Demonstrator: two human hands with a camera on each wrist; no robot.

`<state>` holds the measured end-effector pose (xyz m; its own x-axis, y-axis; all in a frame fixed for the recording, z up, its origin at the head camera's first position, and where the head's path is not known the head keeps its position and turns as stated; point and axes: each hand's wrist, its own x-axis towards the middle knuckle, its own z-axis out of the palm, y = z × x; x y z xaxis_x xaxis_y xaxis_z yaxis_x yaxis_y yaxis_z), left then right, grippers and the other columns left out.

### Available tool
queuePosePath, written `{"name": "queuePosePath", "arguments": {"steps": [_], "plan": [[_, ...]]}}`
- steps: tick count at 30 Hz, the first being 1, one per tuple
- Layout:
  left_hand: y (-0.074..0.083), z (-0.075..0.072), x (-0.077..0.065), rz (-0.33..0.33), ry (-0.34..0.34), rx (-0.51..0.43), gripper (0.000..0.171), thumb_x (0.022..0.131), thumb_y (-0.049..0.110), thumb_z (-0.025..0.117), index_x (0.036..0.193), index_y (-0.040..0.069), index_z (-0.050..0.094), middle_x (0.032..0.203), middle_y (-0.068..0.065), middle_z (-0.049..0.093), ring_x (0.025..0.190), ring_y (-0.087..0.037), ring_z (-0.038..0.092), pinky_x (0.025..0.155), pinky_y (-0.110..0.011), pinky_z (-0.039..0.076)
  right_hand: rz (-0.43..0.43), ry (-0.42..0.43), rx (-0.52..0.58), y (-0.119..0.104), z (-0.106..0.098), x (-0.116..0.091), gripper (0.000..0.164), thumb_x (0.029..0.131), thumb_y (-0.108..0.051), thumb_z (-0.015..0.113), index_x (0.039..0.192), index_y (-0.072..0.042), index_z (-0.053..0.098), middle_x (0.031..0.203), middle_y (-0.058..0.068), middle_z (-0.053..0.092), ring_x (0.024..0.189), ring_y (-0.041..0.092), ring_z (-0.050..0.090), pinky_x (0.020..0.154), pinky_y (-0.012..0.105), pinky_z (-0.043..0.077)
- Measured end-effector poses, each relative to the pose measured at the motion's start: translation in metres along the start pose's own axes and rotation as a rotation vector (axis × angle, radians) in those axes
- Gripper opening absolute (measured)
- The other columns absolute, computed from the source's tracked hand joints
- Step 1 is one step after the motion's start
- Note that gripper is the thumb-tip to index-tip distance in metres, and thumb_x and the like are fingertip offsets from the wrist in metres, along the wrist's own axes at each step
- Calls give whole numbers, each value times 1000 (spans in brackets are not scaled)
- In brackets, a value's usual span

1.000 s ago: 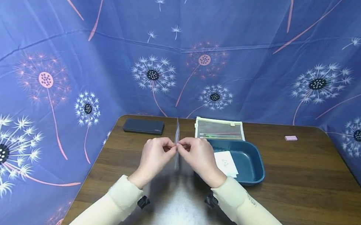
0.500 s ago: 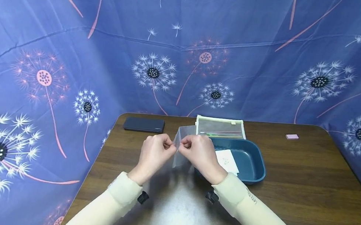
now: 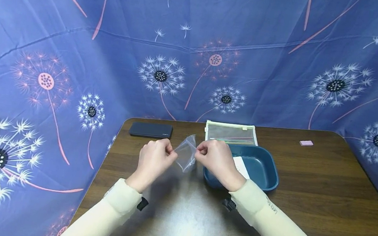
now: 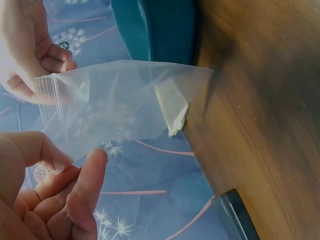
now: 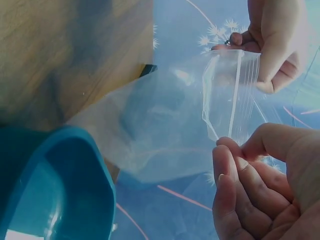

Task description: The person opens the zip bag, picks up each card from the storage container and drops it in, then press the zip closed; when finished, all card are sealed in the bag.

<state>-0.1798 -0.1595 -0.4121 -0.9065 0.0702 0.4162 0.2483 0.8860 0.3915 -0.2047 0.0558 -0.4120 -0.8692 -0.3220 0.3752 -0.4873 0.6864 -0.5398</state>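
Observation:
A clear zip-lock bag [image 3: 186, 156] hangs between my two hands above the table. My left hand [image 3: 153, 158] pinches one side of its top edge between thumb and fingers. The opposite side is pinched by my right hand [image 3: 217, 160]. In the left wrist view the bag [image 4: 115, 102] is spread out flat and see-through, with ridged zip lines near the held end. The right wrist view shows the bag's mouth [image 5: 232, 95] stretched between the fingertips of both hands. I see nothing inside the bag.
A teal bin [image 3: 270, 170] with white paper [image 3: 241, 166] in it stands beside and partly behind my right hand. Behind it lies a mesh zip pouch [image 3: 222, 131] with thin coloured sticks. A dark case [image 3: 150, 130] is at back left, a pink eraser [image 3: 306, 143] at back right.
My hands have moved apart, the left one further left and the right one slightly right. The bag, edge-on before, has turned and spread between them.

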Motion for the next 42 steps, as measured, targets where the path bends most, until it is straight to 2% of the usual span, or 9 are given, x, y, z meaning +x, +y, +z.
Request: {"name": "queuePosePath", "arguments": {"steps": [8,15,19,24,27,30,33,36,42], "plan": [[-4,-8,-1,-30,-31,38,8,72,18,68,68,23,63,61,6,60,54,-28,60,49,-43,43,20,-36,-15,6,-9,0,13,80,-10,69,75,-18,77,63,-14,59,57,8,49,60,30,45],[-5,-9,-2,-15,-50,58,9,73,19,70,69,23,63,60,8,60,55,-27,61,49,-43,44,2,-36,-22,8,-12,0,13,80,-10,69,76,-18,78,65,-14,61,61,7,54,63,31,48],[-2,-8,-1,11,-39,49,6,74,16,69,77,20,66,64,8,64,55,-24,61,49,-42,44,-23,-33,-22,4,-10,1,13,80,-9,69,75,-18,78,65,-14,61,60,6,54,63,31,49],[2,-4,4,58,-43,39,36,74,10,70,109,14,67,78,8,72,59,-21,63,48,-40,44,-78,-24,-20,-4,-6,3,12,79,-7,70,73,-16,75,61,-13,58,57,5,50,58,29,46],[6,-4,9,92,-51,50,58,73,9,73,130,14,60,83,8,67,57,-22,59,46,-39,42,-119,-20,-29,-9,-4,5,13,79,-5,69,73,-15,74,61,-13,57,56,3,47,57,27,44],[12,-5,15,138,-55,48,67,74,9,73,139,17,56,84,6,60,54,-21,52,45,-38,39,-139,-26,-38,-14,-2,7,15,80,-3,69,72,-15,72,59,-13,55,52,3,44,54,26,41],[17,-6,21,190,-50,38,58,78,8,71,135,15,61,84,5,58,55,-18,50,45,-37,39,-154,-29,-52,-17,-2,8,14,81,-4,69,72,-15,71,57,-12,53,50,3,41,52,26,39],[21,-8,25,226,-36,43,42,80,6,69,122,10,68,83,4,60,56,-17,52,46,-37,41,-181,-20,-76,-20,-1,9,13,82,-5,70,72,-14,70,56,-11,50,49,3,38,51,25,36],[24,-14,29,250,22,89,21,78,7,70,99,9,73,79,1,64,55,-23,56,47,-43,46,-230,-3,-117,-22,0,12,19,85,-5,69,70,-16,64,55,-9,42,50,6,35,52,26,29]]}}
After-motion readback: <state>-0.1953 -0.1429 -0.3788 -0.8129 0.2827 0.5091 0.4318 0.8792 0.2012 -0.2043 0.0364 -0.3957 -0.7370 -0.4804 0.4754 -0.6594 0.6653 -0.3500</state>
